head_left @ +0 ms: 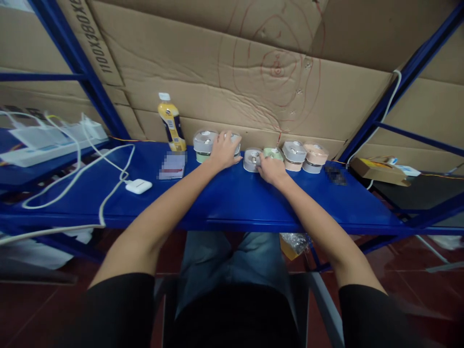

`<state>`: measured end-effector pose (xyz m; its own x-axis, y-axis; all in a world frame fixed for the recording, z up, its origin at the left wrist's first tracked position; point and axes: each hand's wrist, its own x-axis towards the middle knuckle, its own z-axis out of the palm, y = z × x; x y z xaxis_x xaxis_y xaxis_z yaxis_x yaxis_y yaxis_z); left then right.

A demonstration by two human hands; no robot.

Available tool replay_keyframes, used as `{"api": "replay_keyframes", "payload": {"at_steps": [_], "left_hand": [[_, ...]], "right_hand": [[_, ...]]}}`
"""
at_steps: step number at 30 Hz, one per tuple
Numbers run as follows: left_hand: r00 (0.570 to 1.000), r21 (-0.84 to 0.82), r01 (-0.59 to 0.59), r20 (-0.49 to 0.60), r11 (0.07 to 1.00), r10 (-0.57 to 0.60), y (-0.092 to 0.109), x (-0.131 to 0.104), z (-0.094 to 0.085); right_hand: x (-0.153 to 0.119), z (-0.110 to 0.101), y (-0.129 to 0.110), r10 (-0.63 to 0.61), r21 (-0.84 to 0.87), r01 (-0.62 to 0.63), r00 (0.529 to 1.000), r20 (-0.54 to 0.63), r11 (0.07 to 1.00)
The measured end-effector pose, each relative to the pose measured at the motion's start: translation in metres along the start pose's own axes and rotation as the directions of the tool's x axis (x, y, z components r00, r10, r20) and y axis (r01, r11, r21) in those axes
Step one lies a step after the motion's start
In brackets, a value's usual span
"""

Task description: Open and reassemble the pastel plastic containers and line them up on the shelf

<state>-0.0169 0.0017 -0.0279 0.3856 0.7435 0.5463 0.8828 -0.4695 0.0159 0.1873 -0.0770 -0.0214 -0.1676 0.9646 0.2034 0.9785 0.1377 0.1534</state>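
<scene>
Small clear-lidded containers stand in a row at the back of the blue shelf. My left hand (225, 152) reaches over a container on the left, fingers on its top and thumb down its near right side; the hand hides most of it. Beside it, a grey container (205, 140) rests on a green one (201, 157). My right hand (272, 169) has its fingers bent against the right side of a low grey container (251, 160). Behind that hand shows a green container (274, 154). Farther right are a grey-over-peach stack (294, 152) and a peach-over-grey stack (315, 153).
A yellow bottle (171, 123) and a blurred-out flat item (172, 165) stand left of the containers. A white earphone case (138, 186) joins a cable. Power strips (54, 142) lie far left. A dark pixelated item (336, 174) and an open cardboard box (379, 171) are right.
</scene>
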Motion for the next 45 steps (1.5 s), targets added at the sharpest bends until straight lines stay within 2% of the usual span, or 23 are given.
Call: {"api": "replay_keyframes", "payload": {"at_steps": [4,10,13,18,23,26,28,30,32,35,37,39,42,45], "left_hand": [[0.988,0.059,0.136,0.068,0.989,-0.140,0.009,0.021,0.014],[0.980,-0.012,0.198,-0.011,0.980,-0.198,0.017,0.039,0.037],[0.976,-0.067,0.213,-0.031,0.975,-0.216,0.024,0.042,0.038],[0.977,-0.087,0.212,0.035,0.973,-0.210,0.037,0.034,0.028],[0.993,-0.124,0.121,0.007,0.985,-0.121,0.036,0.021,0.013],[0.997,-0.157,-0.009,-0.074,0.987,-0.003,0.031,0.003,-0.001],[0.986,-0.199,-0.153,-0.100,0.968,0.136,0.029,-0.015,-0.011],[0.952,-0.254,-0.307,-0.087,0.917,0.294,0.029,-0.037,-0.019],[0.897,-0.328,-0.431,-0.054,0.841,0.439,0.030,-0.057,-0.025],[0.853,-0.443,-0.471,-0.010,0.763,0.521,0.032,-0.080,-0.024],[0.855,-0.506,-0.447,-0.001,0.738,0.518,0.032,-0.088,-0.019],[0.867,-0.559,-0.416,-0.004,0.717,0.499,0.030,-0.090,-0.013],[0.905,-0.630,-0.341,-0.018,0.698,0.426,0.024,-0.089,-0.003],[0.945,-0.701,-0.209,0.034,0.682,0.324,0.019,-0.087,0.005]], "right_hand": [[0.000,0.008,-0.006,0.018,0.110,-0.010,0.997,-0.077,0.994],[-0.005,0.023,-0.006,-0.003,0.236,0.012,0.999,-0.039,0.972],[-0.003,0.025,-0.006,-0.001,0.257,0.010,0.999,-0.034,0.966],[-0.004,0.023,-0.003,0.031,0.238,-0.025,0.999,-0.021,0.971],[-0.001,0.024,0.008,0.092,0.279,-0.069,0.993,-0.068,0.958],[0.004,0.023,0.026,0.204,0.424,-0.106,0.960,-0.192,0.900],[0.006,0.021,0.041,0.236,0.557,-0.019,0.917,-0.321,0.830],[0.005,0.018,0.055,0.157,0.620,0.175,0.883,-0.443,0.765],[0.003,0.015,0.062,-0.037,0.606,0.365,0.875,-0.483,0.706],[-0.002,0.016,0.060,-0.333,0.626,0.487,0.874,-0.355,0.610],[-0.004,0.019,0.052,-0.426,0.663,0.488,0.863,-0.271,0.567],[-0.006,0.024,0.043,-0.445,0.665,0.487,0.860,-0.251,0.566],[-0.010,0.027,0.029,-0.424,0.598,0.486,0.869,-0.254,0.638],[-0.018,0.026,0.016,-0.404,0.508,0.455,0.889,-0.214,0.732]]}}
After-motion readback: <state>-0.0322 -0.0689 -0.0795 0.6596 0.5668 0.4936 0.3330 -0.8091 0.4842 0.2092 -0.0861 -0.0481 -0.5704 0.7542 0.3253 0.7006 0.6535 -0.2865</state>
